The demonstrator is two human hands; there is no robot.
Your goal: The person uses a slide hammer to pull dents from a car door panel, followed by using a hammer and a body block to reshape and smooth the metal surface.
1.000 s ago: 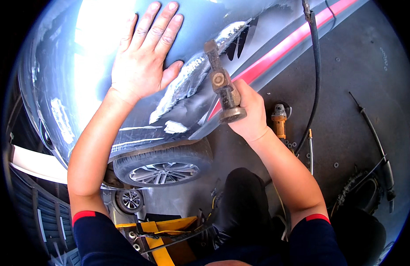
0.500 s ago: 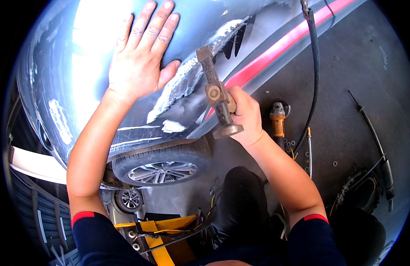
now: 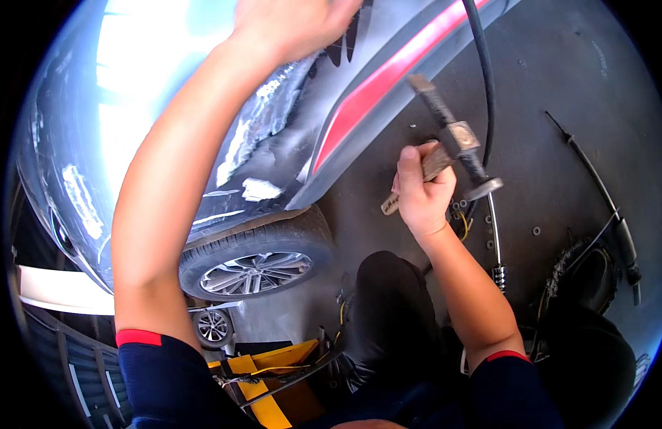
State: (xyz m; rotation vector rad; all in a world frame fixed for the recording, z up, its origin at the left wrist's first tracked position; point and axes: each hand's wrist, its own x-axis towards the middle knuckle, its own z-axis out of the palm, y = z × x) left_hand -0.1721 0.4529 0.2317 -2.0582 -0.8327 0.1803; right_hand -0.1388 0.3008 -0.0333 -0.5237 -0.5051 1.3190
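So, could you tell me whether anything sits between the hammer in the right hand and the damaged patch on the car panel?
Nothing visible does. The right hand holds the hammer out over the floor, apart from the car, and the gap to the damaged patch is open. The left hand rests on the panel above the patch.

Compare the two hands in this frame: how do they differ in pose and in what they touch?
The left hand lies against the dented car panel and holds no tool; the right hand is closed around a hammer. The left reaches up to the frame's top edge; the right is lower, over the floor, off the car. Both forearms are bare.
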